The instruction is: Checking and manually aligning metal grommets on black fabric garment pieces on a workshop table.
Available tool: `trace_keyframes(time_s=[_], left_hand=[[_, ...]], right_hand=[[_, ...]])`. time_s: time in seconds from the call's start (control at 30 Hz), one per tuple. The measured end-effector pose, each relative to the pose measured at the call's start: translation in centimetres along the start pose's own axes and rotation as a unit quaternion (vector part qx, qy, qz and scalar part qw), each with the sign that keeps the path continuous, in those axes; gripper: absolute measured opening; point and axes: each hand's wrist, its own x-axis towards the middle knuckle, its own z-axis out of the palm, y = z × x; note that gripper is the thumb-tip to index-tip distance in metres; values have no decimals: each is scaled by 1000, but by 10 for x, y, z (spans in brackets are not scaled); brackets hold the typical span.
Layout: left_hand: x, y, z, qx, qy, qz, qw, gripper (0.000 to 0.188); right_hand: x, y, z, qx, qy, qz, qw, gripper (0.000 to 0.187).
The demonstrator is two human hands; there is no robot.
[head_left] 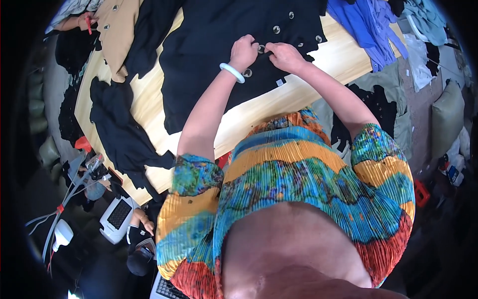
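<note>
A black garment (199, 65) lies spread on the wooden table, with several large round buttons along its right part. Both my hands meet over its front edge. My left hand (244, 53), below a pale bangle (232, 73) on the wrist, has its fingers bent against the left side of one round button (261, 49). From the other side my right hand (286, 57) pinches at the cloth by the same button, thumb and forefinger together. Another button (247, 73) lies just below my left hand. A small white label (280, 82) shows near the garment's lower edge.
The wooden table (149, 107) also bears a second black garment (114, 119) at left. A tan buttoned garment (118, 30) lies at far left by another person's hand (85, 21). Blue-purple clothes (366, 30) hang over the right edge. Grey-green cushion (447, 117) at right.
</note>
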Motion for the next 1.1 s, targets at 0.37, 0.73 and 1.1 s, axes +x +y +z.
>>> trace_keyframes(time_s=[0.37, 0.73, 1.1], left_hand=[[7, -3, 3, -89, -56, -68, 992, 26], [10, -10, 0, -242, -114, -123, 956, 21], [-8, 11, -16, -99, -139, 15, 985, 43]], right_hand=[[5, -8, 0, 17, -12, 70, 997, 15], [6, -10, -2, -45, 48, -40, 997, 19], [10, -10, 0, -51, -17, 17, 998, 26]])
